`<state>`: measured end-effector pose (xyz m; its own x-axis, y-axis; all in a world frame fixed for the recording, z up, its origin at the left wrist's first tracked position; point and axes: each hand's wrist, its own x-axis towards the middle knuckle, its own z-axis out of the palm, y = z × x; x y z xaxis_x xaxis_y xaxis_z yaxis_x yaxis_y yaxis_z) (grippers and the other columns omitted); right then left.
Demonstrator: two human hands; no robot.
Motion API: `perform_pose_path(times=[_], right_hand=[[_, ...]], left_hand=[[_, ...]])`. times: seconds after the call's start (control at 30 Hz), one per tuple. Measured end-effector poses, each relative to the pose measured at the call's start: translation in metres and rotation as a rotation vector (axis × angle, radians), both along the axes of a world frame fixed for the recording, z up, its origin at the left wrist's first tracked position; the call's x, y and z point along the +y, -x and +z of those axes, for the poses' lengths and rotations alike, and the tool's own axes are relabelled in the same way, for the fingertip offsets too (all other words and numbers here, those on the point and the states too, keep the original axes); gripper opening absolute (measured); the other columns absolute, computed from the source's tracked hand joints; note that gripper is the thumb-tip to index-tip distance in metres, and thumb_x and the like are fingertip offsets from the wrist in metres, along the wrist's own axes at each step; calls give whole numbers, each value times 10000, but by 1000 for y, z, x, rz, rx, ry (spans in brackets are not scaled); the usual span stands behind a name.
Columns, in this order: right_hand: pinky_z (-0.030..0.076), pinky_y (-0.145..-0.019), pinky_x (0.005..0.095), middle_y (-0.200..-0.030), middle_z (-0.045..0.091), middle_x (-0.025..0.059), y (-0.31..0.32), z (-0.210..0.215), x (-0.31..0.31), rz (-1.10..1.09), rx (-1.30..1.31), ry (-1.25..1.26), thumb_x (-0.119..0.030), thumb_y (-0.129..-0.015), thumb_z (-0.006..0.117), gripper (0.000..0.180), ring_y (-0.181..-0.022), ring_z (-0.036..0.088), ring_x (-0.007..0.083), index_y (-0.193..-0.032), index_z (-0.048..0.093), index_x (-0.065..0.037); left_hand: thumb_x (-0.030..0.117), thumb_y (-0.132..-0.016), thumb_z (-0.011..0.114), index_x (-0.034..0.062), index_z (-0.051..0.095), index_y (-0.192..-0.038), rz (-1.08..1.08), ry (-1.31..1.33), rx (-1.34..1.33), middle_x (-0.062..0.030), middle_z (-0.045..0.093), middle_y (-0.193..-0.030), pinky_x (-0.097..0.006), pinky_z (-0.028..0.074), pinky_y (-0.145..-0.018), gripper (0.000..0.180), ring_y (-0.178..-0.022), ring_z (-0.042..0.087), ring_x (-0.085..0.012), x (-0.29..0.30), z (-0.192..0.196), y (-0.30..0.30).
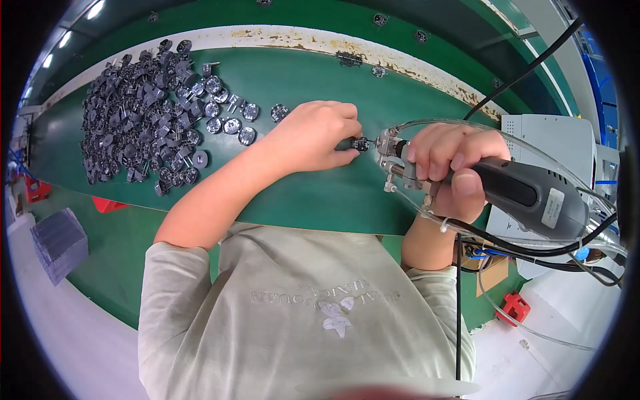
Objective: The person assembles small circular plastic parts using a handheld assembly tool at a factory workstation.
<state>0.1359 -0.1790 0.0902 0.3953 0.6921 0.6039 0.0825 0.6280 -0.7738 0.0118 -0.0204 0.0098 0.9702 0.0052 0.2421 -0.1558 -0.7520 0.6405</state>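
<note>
Plainly leftward, the grey tool (532, 192), long axis nearly crosswise.

A small dark round component (361, 144), pinched upright-edged in the left hand's (327, 137) fingertips, has its circuit-board end toward the right. A grey-and-black handheld power tool (527, 190) slants in the right hand (457, 160), its metal nose just beside the component; whether they touch is unclear.

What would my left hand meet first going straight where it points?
Probably the metal head of the power tool, just beyond the small part your left hand holds; depth is unclear.
</note>
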Motion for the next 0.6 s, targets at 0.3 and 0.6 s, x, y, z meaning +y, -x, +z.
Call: perform_pose_path(times=[0.3, 0.6], right_hand=[[480, -530, 328, -646, 553, 75, 2, -1, 2, -6, -39, 24, -41, -786, 738, 251, -544, 523, 178, -859, 498, -24], [480, -537, 300, -644, 574, 81, 5, -8, 7, -83, -6, 42, 45, -799, 687, 194, -569, 558, 158, -839, 508, -17]], left_hand=[[187, -743, 750, 27, 690, -884, -7, 15, -1, -90, 605, -849, -415, 511, -721, 221, -822, 625, -306, 1, -1, -3], [171, -721, 753, 12, 687, -850, -46, 23, -50, -101, 613, -829, -411, 513, -679, 215, -784, 625, -319, 4, 0, -6]])
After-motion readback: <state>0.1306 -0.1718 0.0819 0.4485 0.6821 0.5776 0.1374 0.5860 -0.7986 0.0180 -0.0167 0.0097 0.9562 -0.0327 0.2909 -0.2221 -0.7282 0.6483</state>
